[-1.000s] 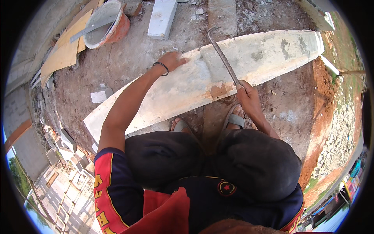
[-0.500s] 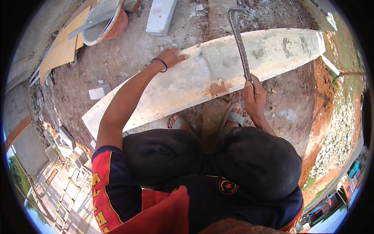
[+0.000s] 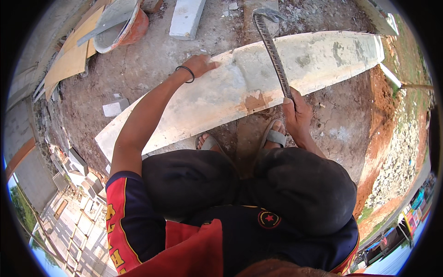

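Note:
A long, pale board, stained with cement, lies slantwise across the ground in front of my feet. My left hand grips its far edge, the thumb on the upper face and the fingers partly hidden beyond the edge. In my closed right hand is a ribbed steel pry bar with a hooked far end. The bar points away from me over the right half of the board, its hook past the far edge. A brown patch marks the board's near edge, left of my right hand.
At the far left, an orange bucket crusted with grey stands by plywood sheets. A pale block lies beyond the board; a smaller broken block is near its left end. My sandalled feet are close to the near edge.
The pry bar's hooked end has swung a little to the left, and my right hand has shifted slightly left with it. My left hand keeps its grip on the board.

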A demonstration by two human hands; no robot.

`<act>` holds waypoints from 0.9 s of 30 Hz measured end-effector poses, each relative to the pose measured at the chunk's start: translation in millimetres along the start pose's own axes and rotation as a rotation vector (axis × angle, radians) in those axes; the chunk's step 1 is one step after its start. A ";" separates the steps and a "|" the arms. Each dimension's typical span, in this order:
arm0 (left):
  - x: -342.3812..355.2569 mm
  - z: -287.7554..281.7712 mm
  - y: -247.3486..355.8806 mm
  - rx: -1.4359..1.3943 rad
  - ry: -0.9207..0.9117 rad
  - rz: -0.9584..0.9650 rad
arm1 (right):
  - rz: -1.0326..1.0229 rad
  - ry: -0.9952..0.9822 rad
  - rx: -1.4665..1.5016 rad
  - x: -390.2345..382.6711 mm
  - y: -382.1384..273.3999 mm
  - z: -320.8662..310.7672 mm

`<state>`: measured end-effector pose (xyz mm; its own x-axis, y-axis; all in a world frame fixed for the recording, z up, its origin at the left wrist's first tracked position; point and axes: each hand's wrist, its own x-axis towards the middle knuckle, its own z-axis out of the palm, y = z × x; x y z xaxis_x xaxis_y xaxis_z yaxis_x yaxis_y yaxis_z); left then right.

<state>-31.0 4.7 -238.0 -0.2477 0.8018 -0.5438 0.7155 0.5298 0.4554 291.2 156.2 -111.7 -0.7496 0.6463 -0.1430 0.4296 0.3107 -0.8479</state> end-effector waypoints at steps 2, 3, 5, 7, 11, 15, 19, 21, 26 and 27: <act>1.0 0.6 3.4 0.021 -0.042 -0.043 | 0.072 -0.171 -0.118 8.1 12.4 2.1; 0.8 -0.4 4.5 0.033 -0.063 -0.068 | 0.063 -0.239 -0.244 13.7 15.0 6.7; 1.1 -5.4 4.7 0.042 -0.051 -0.048 | 0.088 -0.135 -0.100 7.5 11.0 3.9; -2.6 0.2 5.4 0.023 -0.044 -0.033 | 0.058 -0.025 0.022 -0.4 1.9 -1.8; -1.5 1.9 2.3 0.002 -0.019 -0.030 | -0.045 0.114 0.141 -8.6 7.7 3.3; 1.7 -0.8 3.7 0.050 -0.001 -0.024 | 0.082 -0.090 -0.071 0.2 35.9 30.0; -2.0 1.5 -0.9 0.005 -0.018 -0.006 | 0.061 0.019 0.069 -7.3 25.5 21.5; -0.9 1.3 -0.7 0.021 -0.046 -0.029 | -0.020 0.121 0.168 -8.6 21.7 21.7; 3.5 1.9 -2.2 0.024 -0.019 0.001 | 0.054 -0.122 -0.097 -2.9 47.9 32.4; 2.0 1.8 -2.6 0.028 -0.003 0.008 | 0.054 -0.152 -0.107 -0.6 42.6 32.0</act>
<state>-32.2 4.4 -241.5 -0.2399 0.8050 -0.5426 0.7352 0.5156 0.4400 293.8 146.7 -164.1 -0.7880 0.5537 -0.2693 0.5162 0.3558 -0.7791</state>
